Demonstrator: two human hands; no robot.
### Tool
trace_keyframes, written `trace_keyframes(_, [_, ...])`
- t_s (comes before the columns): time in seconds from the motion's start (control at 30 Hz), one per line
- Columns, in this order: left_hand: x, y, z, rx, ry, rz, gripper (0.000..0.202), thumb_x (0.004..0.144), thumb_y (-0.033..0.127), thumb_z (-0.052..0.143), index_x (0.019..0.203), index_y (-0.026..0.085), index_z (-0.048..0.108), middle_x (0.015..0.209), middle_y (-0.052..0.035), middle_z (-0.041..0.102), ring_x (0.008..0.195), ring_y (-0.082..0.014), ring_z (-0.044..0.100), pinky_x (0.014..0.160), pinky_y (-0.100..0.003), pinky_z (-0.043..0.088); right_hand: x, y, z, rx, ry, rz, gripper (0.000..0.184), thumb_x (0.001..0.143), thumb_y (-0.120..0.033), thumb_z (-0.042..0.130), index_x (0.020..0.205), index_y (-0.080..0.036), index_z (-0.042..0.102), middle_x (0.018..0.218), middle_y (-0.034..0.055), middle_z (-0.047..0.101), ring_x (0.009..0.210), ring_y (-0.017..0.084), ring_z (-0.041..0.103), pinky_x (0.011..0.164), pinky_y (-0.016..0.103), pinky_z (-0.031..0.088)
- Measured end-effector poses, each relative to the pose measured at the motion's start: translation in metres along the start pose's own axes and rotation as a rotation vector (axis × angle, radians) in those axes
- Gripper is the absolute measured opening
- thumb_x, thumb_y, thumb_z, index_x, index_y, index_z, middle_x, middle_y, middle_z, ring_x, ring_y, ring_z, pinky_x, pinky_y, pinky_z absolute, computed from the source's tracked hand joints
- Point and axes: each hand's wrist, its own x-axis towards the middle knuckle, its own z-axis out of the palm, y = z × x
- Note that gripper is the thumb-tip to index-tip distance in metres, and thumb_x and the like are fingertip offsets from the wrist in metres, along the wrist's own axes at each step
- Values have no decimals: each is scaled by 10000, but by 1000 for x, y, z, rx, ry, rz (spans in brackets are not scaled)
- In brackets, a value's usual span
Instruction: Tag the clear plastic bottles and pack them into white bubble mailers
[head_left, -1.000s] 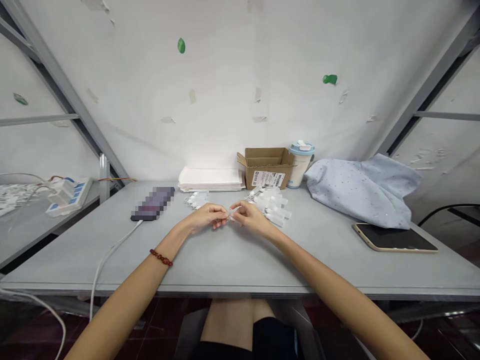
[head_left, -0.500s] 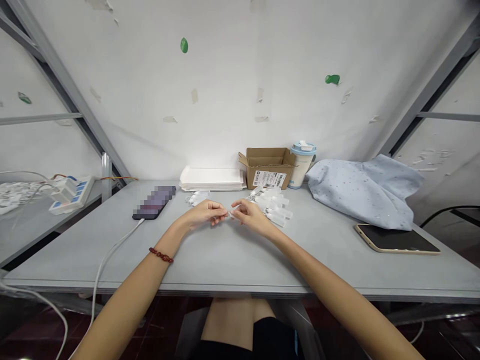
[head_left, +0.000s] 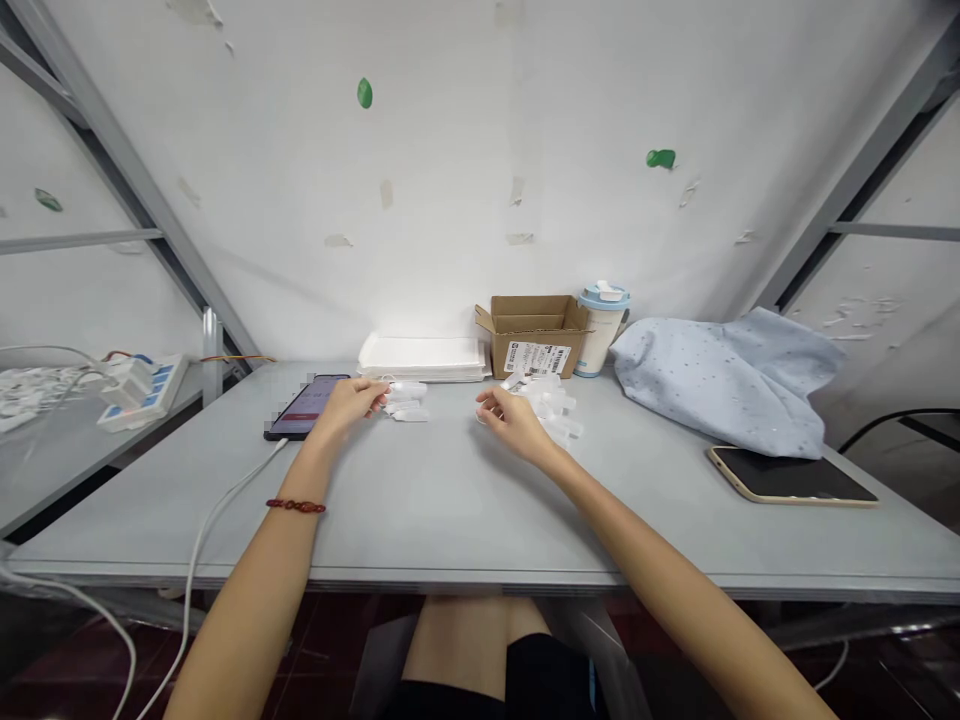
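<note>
- Left of the cardboard box (head_left: 536, 358), our left hand (head_left: 349, 405) has its fingers drawn narrow at the near ends of the left white tubes (head_left: 409, 413); we cannot tell whether they grip one.
- In front of the box, our right hand (head_left: 517, 425) curls its fingers narrowly beside the right white tubes (head_left: 556, 404); we cannot tell what they hold.
- We judge the two groups sit apart on the table (head_left: 465, 510) so each hand has one within easy reach.
</note>
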Motion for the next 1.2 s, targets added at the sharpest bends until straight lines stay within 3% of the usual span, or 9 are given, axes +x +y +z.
trace_keyframes(0.13, [10, -10, 0, 223, 64, 37, 225, 617, 359, 590, 633, 143, 650, 572, -29, 613, 503, -139, 500, 465, -238, 378, 1, 5, -2, -252, 12, -87, 182, 842, -85, 447, 954, -144, 577, 920, 71, 633, 819, 147, 563, 727, 266, 413])
trace_keyframes(0.37, [28, -32, -3, 437, 112, 50, 258, 653, 392, 545, 603, 157, 640, 573, -59, 638, 573, -190, 555, 482, -239, 365, -4, -5, -6, -668, -113, -57, 224, 869, -98, 447, 1040, -130, 587, 1069, 137, 601, 1019, 228, 530, 787, 302, 399])
trace_keyframes(0.53, [22, -29, -4, 443, 169, 84, 261, 660, 370, 557, 487, 176, 571, 462, -35, 556, 506, -174, 496, 482, -251, 326, -4, -9, -6, -870, -159, -42, 243, 888, -156, 435, 1077, -111, 582, 1092, 167, 599, 1061, 286, 510, 819, 355, 383])
trace_keyframes(0.63, [16, -22, -3, 469, 226, 121, 330, 671, 348, 552, 395, 196, 454, 360, 0, 415, 448, -146, 415, 475, -255, 280, -4, -9, -5, -918, -195, -26, 248, 882, -198, 468, 1083, -104, 577, 1086, 180, 609, 1068, 306, 509, 821, 370, 377])
trace_keyframes(0.73, [10, -13, -1, 501, 246, 127, 356, 695, 336, 524, 389, 201, 405, 358, 13, 370, 453, -139, 396, 486, -253, 270, -5, -9, -4, -933, -218, -19, 272, 871, -222, 494, 1102, -97, 570, 1090, 189, 617, 1079, 314, 508, 825, 376, 373])
trace_keyframes(0.83, [6, -7, 3, 458, 215, 137, 327, 708, 353, 515, 434, 196, 430, 395, 21, 395, 466, -133, 400, 497, -246, 286, -5, -9, -3, -924, -228, -10, 282, 866, -234, 506, 1103, -95, 569, 1091, 192, 624, 1085, 317, 509, 824, 375, 371])
trace_keyframes(1.0, [-2, -1, 13, 175, 61, 151, 351, 705, 408, 521, 460, 203, 375, 406, 43, 378, 429, -103, 362, 486, -238, 315, -6, -8, -1, -902, -235, -16, 266, 862, -223, 499, 1072, -87, 591, 1071, 192, 634, 1059, 308, 529, 812, 362, 370])
trace_keyframes(1.2, [-19, 14, 25, 35, -133, 129, 341, 675, 373, 549, 475, 210, 327, 425, 55, 353, 416, -80, 327, 456, -230, 310, -8, -10, -1, -784, -211, -48, 216, 865, -167, 431, 863, -116, 641, 959, 164, 660, 947, 255, 573, 759, 321, 362])
